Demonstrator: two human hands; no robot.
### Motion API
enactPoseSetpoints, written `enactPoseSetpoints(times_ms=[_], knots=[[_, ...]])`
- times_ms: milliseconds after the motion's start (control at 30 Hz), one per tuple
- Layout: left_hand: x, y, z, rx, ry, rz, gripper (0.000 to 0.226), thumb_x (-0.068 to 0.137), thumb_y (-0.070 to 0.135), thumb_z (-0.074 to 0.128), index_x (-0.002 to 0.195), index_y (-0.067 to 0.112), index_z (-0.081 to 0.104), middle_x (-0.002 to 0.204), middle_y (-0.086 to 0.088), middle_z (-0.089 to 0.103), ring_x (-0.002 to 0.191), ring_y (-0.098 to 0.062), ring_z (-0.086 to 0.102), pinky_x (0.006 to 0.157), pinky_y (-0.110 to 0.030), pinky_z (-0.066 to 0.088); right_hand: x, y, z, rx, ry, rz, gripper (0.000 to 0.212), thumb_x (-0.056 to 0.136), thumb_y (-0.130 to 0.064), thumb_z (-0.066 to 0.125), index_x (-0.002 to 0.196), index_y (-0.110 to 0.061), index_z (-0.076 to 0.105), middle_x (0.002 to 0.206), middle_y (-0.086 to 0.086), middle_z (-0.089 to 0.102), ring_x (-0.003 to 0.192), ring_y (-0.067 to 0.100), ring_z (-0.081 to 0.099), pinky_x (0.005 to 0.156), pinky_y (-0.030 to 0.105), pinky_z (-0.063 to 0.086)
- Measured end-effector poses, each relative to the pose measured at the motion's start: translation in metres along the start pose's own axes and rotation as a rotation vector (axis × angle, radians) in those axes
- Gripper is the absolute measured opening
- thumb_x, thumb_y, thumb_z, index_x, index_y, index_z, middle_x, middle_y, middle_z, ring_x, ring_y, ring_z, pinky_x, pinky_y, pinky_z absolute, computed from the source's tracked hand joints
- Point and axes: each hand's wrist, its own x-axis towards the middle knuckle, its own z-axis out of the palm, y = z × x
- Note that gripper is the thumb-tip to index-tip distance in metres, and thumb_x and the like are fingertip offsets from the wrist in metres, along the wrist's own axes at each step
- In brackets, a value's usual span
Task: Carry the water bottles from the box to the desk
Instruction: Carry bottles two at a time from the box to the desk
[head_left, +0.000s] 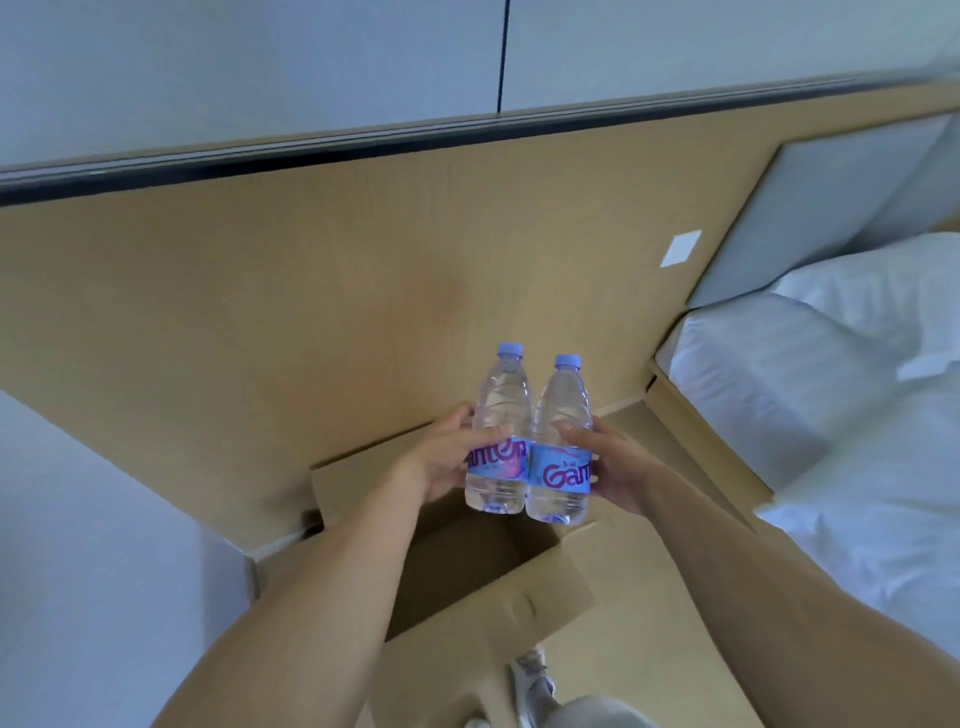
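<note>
Holding two clear plastic water bottles with pale blue caps and blue labels upright and touching side by side, your left hand curls round the left bottle and your right hand curls round the right bottle, both lifted above the open brown cardboard box on the tan wooden floor. No desk shows in view, so you must turn and walk; the box's raised flaps lie near your feet and could trip you. Each grip sits low on a smooth label, so a bottle may slip or knock its neighbour if you swing your arms.
</note>
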Motion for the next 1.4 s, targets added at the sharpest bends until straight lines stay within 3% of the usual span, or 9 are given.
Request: enactPoseSetpoints(times_ms=[133, 267, 433, 600, 733, 833, 1100, 1300, 1400], knots=[[-0.001, -0.003, 0.035, 0.054, -0.085, -0.037, 0.057, 0.081, 0.018, 0.083, 0.128, 0.024, 0.05, 0.119, -0.013, 0.071, 0.107, -0.031, 0.072, 0.092, -0.061, 0.055, -0.032, 0.015, -0.03, 0.025, 0.073, -0.022, 0.065, 0.07, -0.034, 0.081, 0.13, -0.02, 0.058, 0.115, 0.013, 0.071, 0.095, 0.027, 0.071, 0.076, 0.041, 0.058], [0.0, -0.01, 0.081, 0.142, -0.163, -0.063, 0.057, 0.084, 0.015, 0.08, 0.13, 0.022, 0.047, 0.121, -0.014, 0.068, 0.11, -0.033, 0.07, 0.092, -0.06, 0.055, -0.071, 0.034, -0.064, 0.07, 0.153, -0.063, 0.065, 0.069, -0.036, 0.081, 0.128, -0.02, 0.061, 0.102, 0.006, 0.075, 0.084, 0.021, 0.073, 0.067, 0.034, 0.056], [0.003, -0.033, 0.162, 0.259, -0.312, -0.115, 0.056, 0.084, 0.014, 0.08, 0.131, 0.012, 0.048, 0.127, -0.019, 0.065, 0.114, -0.039, 0.067, 0.094, -0.066, 0.052, -0.137, 0.075, -0.121, 0.195, 0.328, -0.093, 0.064, 0.072, -0.034, 0.08, 0.129, -0.016, 0.06, 0.104, 0.01, 0.071, 0.08, 0.022, 0.069, 0.064, 0.035, 0.056], [-0.009, -0.066, 0.263, 0.346, -0.488, -0.152, 0.056, 0.083, 0.013, 0.081, 0.131, 0.008, 0.051, 0.119, -0.018, 0.069, 0.096, -0.034, 0.074, 0.071, -0.052, 0.062, -0.219, 0.118, -0.181, 0.315, 0.517, -0.096, 0.05, 0.082, -0.027, 0.076, 0.128, -0.015, 0.06, 0.101, 0.009, 0.069, 0.076, 0.02, 0.067, 0.062, 0.034, 0.056], [-0.032, -0.099, 0.352, 0.46, -0.614, -0.179, 0.053, 0.086, 0.012, 0.079, 0.131, 0.008, 0.051, 0.125, -0.025, 0.066, 0.109, -0.042, 0.068, 0.085, -0.063, 0.057, -0.296, 0.158, -0.224, 0.4, 0.638, -0.127, 0.06, 0.07, -0.035, 0.081, 0.125, -0.018, 0.062, 0.099, 0.009, 0.07, 0.078, 0.023, 0.067, 0.065, 0.037, 0.057], [-0.061, -0.129, 0.419, 0.574, -0.698, -0.164, 0.048, 0.085, 0.015, 0.08, 0.127, 0.009, 0.057, 0.12, -0.022, 0.069, 0.108, -0.042, 0.069, 0.092, -0.065, 0.053, -0.356, 0.196, -0.253, 0.487, 0.724, -0.163, 0.067, 0.065, -0.036, 0.081, 0.126, -0.014, 0.062, 0.105, 0.012, 0.072, 0.085, 0.026, 0.07, 0.07, 0.039, 0.059], [-0.148, -0.221, 0.574, 0.74, -0.922, -0.163, 0.041, 0.084, 0.023, 0.082, 0.119, 0.018, 0.062, 0.11, -0.011, 0.075, 0.102, -0.032, 0.073, 0.087, -0.063, 0.057, -0.503, 0.303, -0.313, 0.648, 0.908, -0.269, 0.067, 0.072, -0.034, 0.082, 0.131, -0.013, 0.06, 0.125, 0.018, 0.067, 0.103, 0.032, 0.069, 0.08, 0.044, 0.059], [-0.203, -0.285, 0.664, 0.777, -1.112, -0.194, 0.046, 0.083, 0.022, 0.082, 0.122, 0.018, 0.059, 0.109, -0.01, 0.076, 0.101, -0.03, 0.073, 0.086, -0.057, 0.059, -0.598, 0.367, -0.334, 0.771, 1.075, -0.33, 0.06, 0.074, -0.031, 0.081, 0.129, -0.018, 0.062, 0.117, 0.013, 0.072, 0.102, 0.03, 0.071, 0.076, 0.041, 0.059], [-0.225, -0.311, 0.704, 0.813, -1.228, -0.211, 0.04, 0.083, 0.022, 0.082, 0.119, 0.022, 0.062, 0.106, -0.006, 0.077, 0.097, -0.027, 0.075, 0.078, -0.049, 0.062, -0.637, 0.392, -0.343, 0.813, 1.144, -0.39, 0.06, 0.075, -0.026, 0.078, 0.13, -0.009, 0.061, 0.12, 0.019, 0.069, 0.105, 0.035, 0.068, 0.087, 0.048, 0.056]])
